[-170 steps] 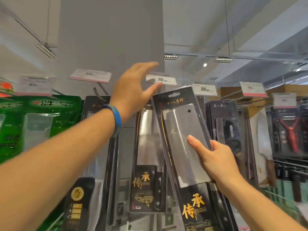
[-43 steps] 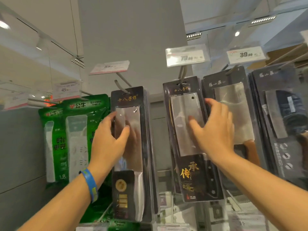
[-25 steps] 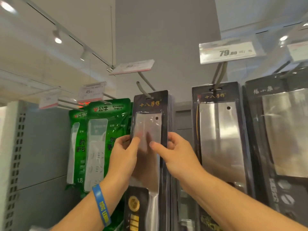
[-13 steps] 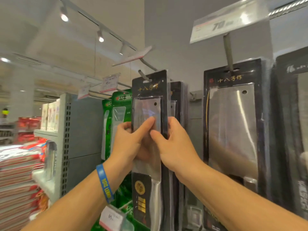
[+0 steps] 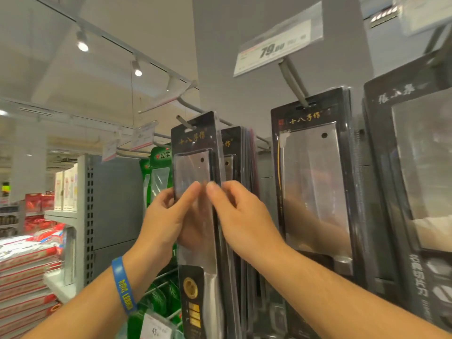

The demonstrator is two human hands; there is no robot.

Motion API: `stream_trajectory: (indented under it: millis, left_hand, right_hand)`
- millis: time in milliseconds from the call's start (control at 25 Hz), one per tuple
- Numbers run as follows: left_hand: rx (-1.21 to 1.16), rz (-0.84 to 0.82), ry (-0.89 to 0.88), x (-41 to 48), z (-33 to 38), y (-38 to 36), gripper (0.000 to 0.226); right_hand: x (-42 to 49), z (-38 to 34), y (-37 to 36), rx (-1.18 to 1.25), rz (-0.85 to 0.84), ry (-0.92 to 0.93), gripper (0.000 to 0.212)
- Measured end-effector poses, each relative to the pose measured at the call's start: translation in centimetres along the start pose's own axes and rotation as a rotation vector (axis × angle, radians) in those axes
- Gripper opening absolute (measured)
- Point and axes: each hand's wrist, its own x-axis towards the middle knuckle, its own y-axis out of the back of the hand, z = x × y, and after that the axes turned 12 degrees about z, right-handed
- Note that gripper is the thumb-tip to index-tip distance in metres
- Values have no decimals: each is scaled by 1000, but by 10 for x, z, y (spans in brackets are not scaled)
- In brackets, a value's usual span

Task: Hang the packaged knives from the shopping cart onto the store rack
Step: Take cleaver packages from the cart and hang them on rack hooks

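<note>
You have the black card blister pack with the steel cleaver [image 5: 195,172] in both hands, upright, in front of the rack. Your left hand [image 5: 168,216] has its thumb on the clear front and its fingers curled behind the pack's left edge. Your right hand [image 5: 244,221] mirrors it, with the thumb on the front and the fingers wrapped round the right edge. The two thumb tips almost meet.

The tip of the grey metal peg [image 5: 181,117] shows at the card's top left corner, just above the hang slot. I cannot tell whether the card hangs on it. Close behind the pack's right edge is a stack of matching black knife packs [image 5: 241,152] on the same peg. To the right, past a narrow gap, a wider cleaver in a black pack [image 5: 315,182] hangs under the white 79.00 price tag [image 5: 276,42]. Another dark knife pack [image 5: 415,172] hangs just beside it.

Green hanging packs [image 5: 160,165] sit just behind your left fingers. Left of them there is open air as far as the grey perforated shelf upright [image 5: 89,216]. A grey panel [image 5: 244,64] backs the rack. Red and white stacked goods [image 5: 24,265] fill the low left, under track spotlights [image 5: 82,45].
</note>
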Motion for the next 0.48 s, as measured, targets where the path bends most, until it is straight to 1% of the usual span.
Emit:
stream_trajectory:
  millis: [80, 120, 160, 240, 320, 400, 480]
  left_hand:
    - [0, -57, 41, 3, 2, 1, 88]
    - [-8, -93, 85, 6, 3, 2, 91]
    - [-23, -125, 132, 8, 4, 3, 91]
    - [-48, -165, 199, 12, 8, 5, 86]
    - [-41, -188, 236, 13, 10, 7, 90]
    - [-39, -208, 251, 15, 10, 7, 91]
    - [-41, -231, 254, 17, 10, 7, 89]
  right_hand:
    - [4, 3, 15, -40, 110, 48, 34]
    - [6, 6, 20, -63, 138, 41, 37]
    - [9, 8, 25, -79, 138, 19, 40]
    - [15, 12, 27, -118, 66, -49, 43]
    - [18, 14, 25, -175, 9, -80, 42]
    - [21, 14, 26, -191, 41, -76, 37]
    - [26, 13, 28, -198, 61, -109, 38]
